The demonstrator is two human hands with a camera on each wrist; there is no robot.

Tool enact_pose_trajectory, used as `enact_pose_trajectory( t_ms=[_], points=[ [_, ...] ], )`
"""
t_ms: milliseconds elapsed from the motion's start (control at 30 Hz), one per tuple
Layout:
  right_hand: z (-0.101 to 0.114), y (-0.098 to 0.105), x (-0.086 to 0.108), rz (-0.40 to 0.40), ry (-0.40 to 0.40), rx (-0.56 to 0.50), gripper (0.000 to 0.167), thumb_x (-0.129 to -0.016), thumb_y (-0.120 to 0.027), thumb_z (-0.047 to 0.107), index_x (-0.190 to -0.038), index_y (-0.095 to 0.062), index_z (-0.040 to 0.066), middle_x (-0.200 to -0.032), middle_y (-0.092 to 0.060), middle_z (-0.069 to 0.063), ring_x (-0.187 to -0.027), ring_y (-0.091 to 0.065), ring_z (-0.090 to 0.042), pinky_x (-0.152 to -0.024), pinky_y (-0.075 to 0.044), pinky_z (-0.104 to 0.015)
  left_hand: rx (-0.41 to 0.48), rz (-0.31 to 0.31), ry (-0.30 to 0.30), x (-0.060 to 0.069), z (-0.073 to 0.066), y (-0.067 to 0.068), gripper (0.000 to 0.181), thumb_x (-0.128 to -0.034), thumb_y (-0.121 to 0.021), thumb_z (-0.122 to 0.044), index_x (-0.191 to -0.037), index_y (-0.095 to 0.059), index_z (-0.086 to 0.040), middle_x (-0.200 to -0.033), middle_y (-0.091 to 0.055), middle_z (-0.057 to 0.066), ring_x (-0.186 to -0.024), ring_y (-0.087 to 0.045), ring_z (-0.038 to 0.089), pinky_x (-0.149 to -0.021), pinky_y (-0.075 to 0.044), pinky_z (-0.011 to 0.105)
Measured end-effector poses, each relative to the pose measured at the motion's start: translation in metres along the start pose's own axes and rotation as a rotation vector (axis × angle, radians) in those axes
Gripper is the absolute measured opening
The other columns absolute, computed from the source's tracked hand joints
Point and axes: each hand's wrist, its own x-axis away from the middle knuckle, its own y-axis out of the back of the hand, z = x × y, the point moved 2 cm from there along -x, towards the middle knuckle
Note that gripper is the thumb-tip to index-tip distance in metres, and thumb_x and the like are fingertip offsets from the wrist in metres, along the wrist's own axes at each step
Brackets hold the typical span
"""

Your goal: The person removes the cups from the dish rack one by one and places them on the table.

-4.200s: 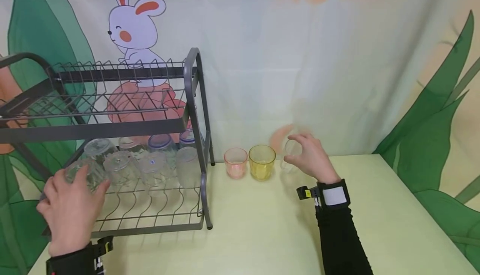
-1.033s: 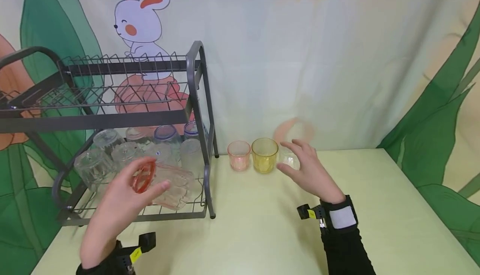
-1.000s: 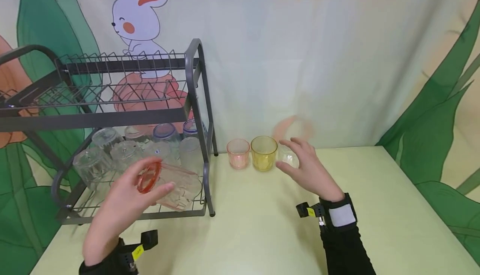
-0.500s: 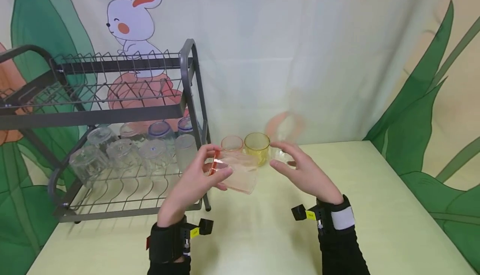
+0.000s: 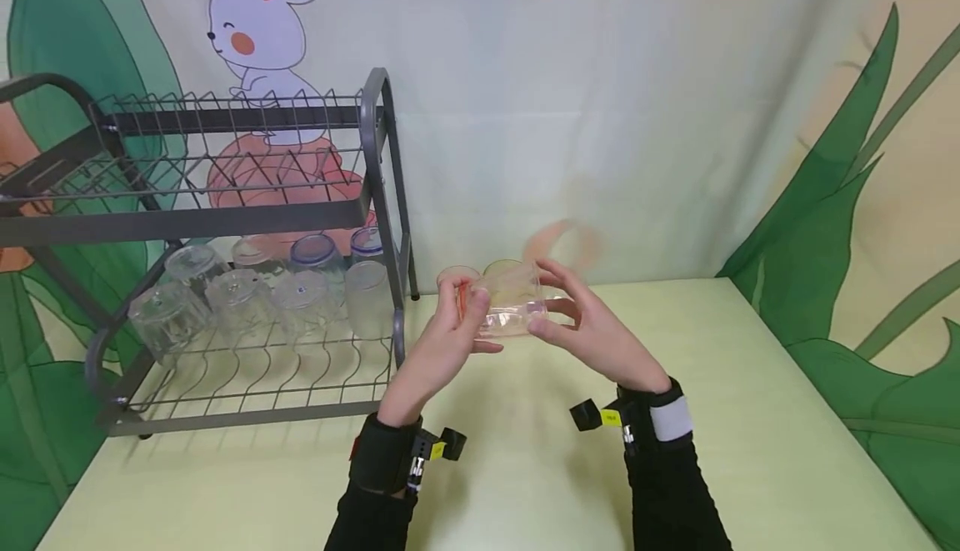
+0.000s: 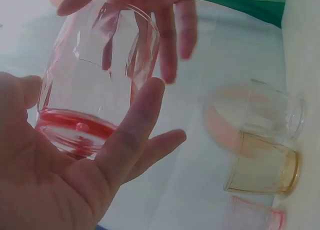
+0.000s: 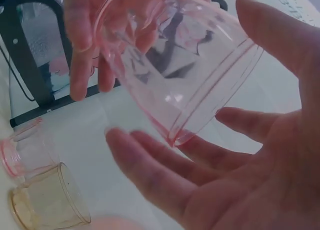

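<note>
A clear pinkish glass with a red base is held tilted on its side above the table. My left hand grips it round the red end, seen closely in the left wrist view. My right hand is at the rim end, its fingers spread and relaxed around it. In the right wrist view the thumb overlaps the rim; firm contact cannot be told. Behind stand a small pink cup, a yellow cup and a clear cup, mostly hidden in the head view by the hands and glass.
A dark two-tier dish rack stands at the left. Several upturned glasses fill the back of its lower tier. Behind the pale table hangs a printed curtain.
The left hand took the pink glass from the rack area and carried it right, to the right hand. The right hand earlier held the clear cup at the back, then let it go.
</note>
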Motion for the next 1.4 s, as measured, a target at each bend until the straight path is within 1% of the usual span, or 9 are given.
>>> enact_pose_trajectory(
  t_ms=[167, 367, 433, 567, 700, 833, 967, 1300, 1400],
  points=[
    [-0.004, 0.008, 0.007, -0.015, -0.019, -0.047, 0.08, -0.087, -0.077, 0.027, -0.15, -0.03, 0.039, -0.14, -0.04, -0.006, -0.114, -0.055, -0.029, -0.088, -0.054, -0.041, -0.067, 0.075, 0.072, -0.005, 0.007, -0.006, 0.05, -0.1055, -0.04, -0.04, -0.14, -0.026, -0.007, -0.129, -0.045, 0.021, -0.099, -0.064, 0.033, -0.08, -0.057, 0.044],
    [-0.002, 0.016, 0.007, -0.025, -0.003, 0.057, 0.079, -0.083, -0.081, 0.029, -0.147, -0.036, 0.036, -0.134, -0.043, -0.006, -0.11, -0.056, -0.027, -0.087, -0.054, -0.038, -0.204, 0.101, 0.057, -0.007, 0.011, -0.005, 0.051, -0.1043, -0.044, -0.041, -0.143, -0.036, -0.009, -0.124, -0.053, 0.019, -0.091, -0.065, 0.027, -0.079, -0.057, 0.041],
    [-0.001, 0.018, 0.006, -0.028, 0.001, 0.098, 0.08, -0.08, -0.083, 0.031, -0.146, -0.037, 0.035, -0.133, -0.044, -0.005, -0.11, -0.055, -0.026, -0.088, -0.054, -0.037, -0.276, 0.088, 0.057, -0.006, 0.011, -0.004, 0.055, -0.1031, -0.047, -0.042, -0.148, -0.034, -0.012, -0.133, -0.05, 0.016, -0.096, -0.066, 0.026, -0.08, -0.057, 0.041],
    [0.001, 0.022, 0.008, -0.062, -0.013, 0.181, 0.08, -0.078, -0.084, 0.034, -0.144, -0.04, 0.035, -0.131, -0.044, -0.004, -0.111, -0.053, -0.024, -0.09, -0.052, -0.038, -0.492, 0.044, 0.062, -0.001, 0.006, -0.001, 0.062, -0.1008, -0.051, -0.044, -0.153, -0.03, -0.018, -0.148, -0.04, 0.009, -0.115, -0.059, 0.027, -0.086, -0.054, 0.043],
    [0.0, 0.031, 0.012, -0.113, -0.063, 0.258, 0.079, -0.078, -0.084, 0.037, -0.144, -0.04, 0.034, -0.13, -0.041, -0.004, -0.115, -0.051, -0.024, -0.092, -0.051, -0.042, -0.666, 0.031, 0.023, 0.008, -0.004, 0.004, 0.056, -0.1006, -0.054, -0.04, -0.149, -0.039, -0.017, -0.149, -0.04, 0.005, -0.126, -0.05, 0.025, -0.096, -0.047, 0.044],
    [-0.006, 0.043, 0.015, -0.154, -0.082, 0.293, 0.081, -0.078, -0.083, 0.036, -0.146, -0.04, 0.03, -0.13, -0.041, -0.008, -0.117, -0.051, -0.027, -0.098, -0.046, -0.046, -0.71, 0.005, -0.041, 0.018, -0.016, 0.013, 0.049, -0.1001, -0.058, -0.03, -0.144, -0.047, -0.013, -0.144, -0.045, 0.006, -0.122, -0.052, 0.023, -0.095, -0.048, 0.04],
    [-0.012, 0.054, 0.017, -0.193, -0.099, 0.336, 0.077, -0.079, -0.082, 0.036, -0.145, -0.043, 0.032, -0.129, -0.041, -0.008, -0.115, -0.049, -0.027, -0.101, -0.044, -0.045, -0.715, -0.045, -0.103, 0.025, -0.025, 0.022, 0.044, -0.0992, -0.061, -0.02, -0.141, -0.051, -0.011, -0.136, -0.051, 0.009, -0.117, -0.054, 0.023, -0.085, -0.053, 0.037],
    [-0.023, 0.069, 0.019, -0.258, -0.195, 0.451, 0.087, -0.08, -0.078, 0.046, -0.153, -0.031, 0.032, -0.13, -0.04, -0.013, -0.113, -0.047, -0.032, -0.082, -0.048, -0.045, -0.692, -0.117, -0.188, 0.029, -0.032, 0.043, 0.039, -0.0991, -0.06, -0.017, -0.136, -0.055, -0.007, -0.13, -0.055, 0.013, -0.118, -0.054, 0.028, -0.083, -0.054, 0.038],
    [-0.025, 0.071, 0.017, -0.277, -0.209, 0.472, 0.089, -0.08, -0.078, 0.046, -0.154, -0.031, 0.029, -0.131, -0.038, -0.016, -0.114, -0.046, -0.033, -0.08, -0.047, -0.045, -0.726, -0.16, -0.204, 0.031, -0.035, 0.051, 0.038, -0.0996, -0.059, -0.016, -0.136, -0.055, -0.006, -0.129, -0.055, 0.012, -0.107, -0.058, 0.027, -0.079, -0.054, 0.038]
  ],
)
